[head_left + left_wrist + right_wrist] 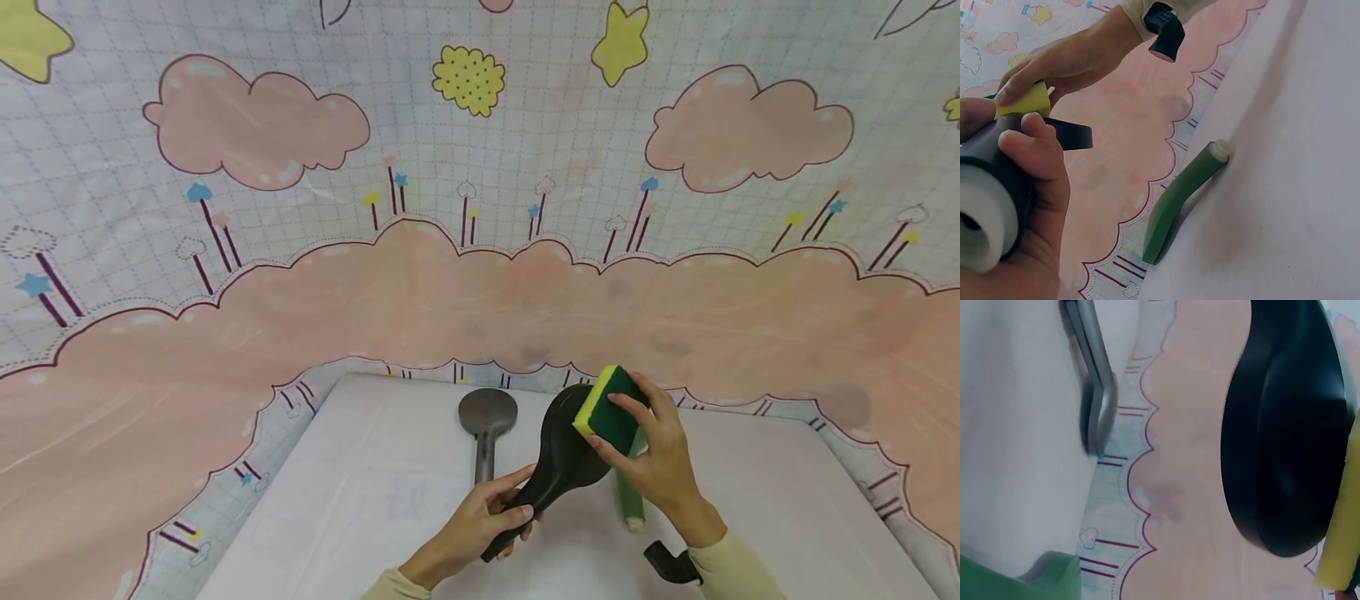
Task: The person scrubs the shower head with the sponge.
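Note:
My left hand (pixel 491 521) grips the handle of a black handheld shower head (pixel 562 450), which is raised above the table and tilted. In the left wrist view its handle end shows a pale ring with a hole. My right hand (pixel 660 450) holds a yellow and green sponge (pixel 615 408) between thumb and fingers, with the yellow side against the shower head's broad head. The right wrist view shows the sponge's yellow edge (pixel 1341 531) along the black head (pixel 1291 444); the right fingers are mostly out of that view.
A grey shower head (pixel 487 412) lies on the white table (pixel 337 500) left of the black one. Behind the right hand lies a green shower head (pixel 1179 194), partly covered in the head view. A printed cloth (pixel 480 308) hangs behind the table. A black camera (pixel 671 562) sits at the right wrist.

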Available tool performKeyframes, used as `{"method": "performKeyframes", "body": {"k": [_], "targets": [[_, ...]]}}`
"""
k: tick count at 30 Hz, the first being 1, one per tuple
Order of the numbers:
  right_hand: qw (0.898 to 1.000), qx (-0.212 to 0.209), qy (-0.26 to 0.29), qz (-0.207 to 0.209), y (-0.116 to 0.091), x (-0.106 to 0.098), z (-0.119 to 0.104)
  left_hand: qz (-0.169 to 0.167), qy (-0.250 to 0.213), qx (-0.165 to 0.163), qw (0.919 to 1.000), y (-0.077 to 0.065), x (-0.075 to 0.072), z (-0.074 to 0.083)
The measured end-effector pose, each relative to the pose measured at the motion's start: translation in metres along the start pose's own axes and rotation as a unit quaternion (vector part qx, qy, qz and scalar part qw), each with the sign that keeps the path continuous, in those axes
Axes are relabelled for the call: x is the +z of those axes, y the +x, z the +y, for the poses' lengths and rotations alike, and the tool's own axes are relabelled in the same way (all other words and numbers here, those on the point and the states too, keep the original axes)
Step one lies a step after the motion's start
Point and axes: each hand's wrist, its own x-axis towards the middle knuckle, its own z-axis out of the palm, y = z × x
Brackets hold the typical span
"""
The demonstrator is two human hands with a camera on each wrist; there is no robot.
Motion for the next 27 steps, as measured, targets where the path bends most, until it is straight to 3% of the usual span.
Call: {"method": "performKeyframes", "body": {"k": [5, 14, 23, 27], "targets": [[1.000, -0.022, 0.015, -0.005, -0.005, 0.005, -0.008, 0.018, 0.004, -0.010, 0.9998, 0.001, 0.002, 0.000], [0.996, -0.086, 0.008, 0.023, -0.007, 0.011, -0.018, 0.039, -0.005, -0.027, 0.9989, 0.007, 0.005, -0.001], [1.000, -0.017, -0.002, -0.006, 0.000, 0.000, -0.004, 0.020, -0.022, -0.038, 0.9988, 0.002, 0.003, -0.001], [1.000, -0.011, -0.014, -0.013, -0.002, 0.000, -0.002, 0.016, -0.022, -0.038, 0.9989, 0.003, 0.004, -0.001]]}}
